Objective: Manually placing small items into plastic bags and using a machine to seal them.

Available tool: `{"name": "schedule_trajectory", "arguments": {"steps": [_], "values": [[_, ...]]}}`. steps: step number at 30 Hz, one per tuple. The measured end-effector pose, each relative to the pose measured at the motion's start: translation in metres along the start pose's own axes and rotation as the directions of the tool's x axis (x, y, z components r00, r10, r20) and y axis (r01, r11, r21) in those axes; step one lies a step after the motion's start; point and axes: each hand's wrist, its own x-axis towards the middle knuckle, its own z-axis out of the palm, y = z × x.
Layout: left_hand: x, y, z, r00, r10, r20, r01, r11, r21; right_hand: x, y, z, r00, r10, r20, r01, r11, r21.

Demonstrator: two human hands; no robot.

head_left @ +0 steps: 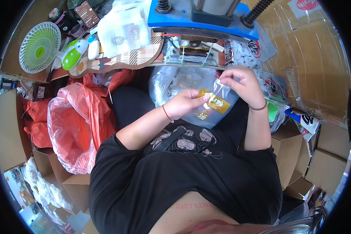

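Over my lap I have a clear plastic bag [212, 116] printed with a gold label. My left hand [182, 104] grips the bag's left side, its thumb lying on the gold print. With fingers pinched, my right hand [241, 84] holds the bag's upper edge, where the film is pulled into creases. Behind it, beneath the bench edge, a larger clear plastic bag [160, 84] holds more printed film pieces. Just beyond my hands stands a press with a blue plate [175, 20] and a metal die assembly [195, 54] under it.
Left on the bench are a white-and-green fan [40, 47], a phone [86, 14] and a pile of whitish printed bags [123, 33]. A red plastic bag [72, 126] gapes open at my left. Tall cardboard [316, 50] walls the right side. Small white pieces [243, 58] lie beside the die.
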Motion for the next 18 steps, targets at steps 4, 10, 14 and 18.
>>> {"name": "schedule_trajectory", "arguments": {"steps": [4, 10, 14, 18], "values": [[0.004, -0.007, 0.007, 0.999, 0.024, -0.021, -0.027, 0.984, -0.179, -0.002, -0.003, -0.010, 0.984, 0.073, 0.162, -0.089, 0.991, 0.099], [0.019, 0.019, -0.036, 0.986, 0.094, -0.137, -0.109, 0.989, -0.101, -0.029, 0.063, -0.028, 0.998, 0.060, 0.000, -0.048, 0.802, -0.596], [0.039, 0.032, -0.070, 0.969, 0.098, -0.226, -0.131, 0.982, -0.137, -0.026, 0.070, -0.022, 0.994, 0.086, 0.061, -0.033, 0.806, -0.591], [0.042, 0.040, -0.083, 0.883, 0.209, -0.420, -0.196, 0.978, 0.074, -0.030, 0.064, -0.019, 0.991, 0.136, 0.001, -0.107, 0.786, -0.609]]}}
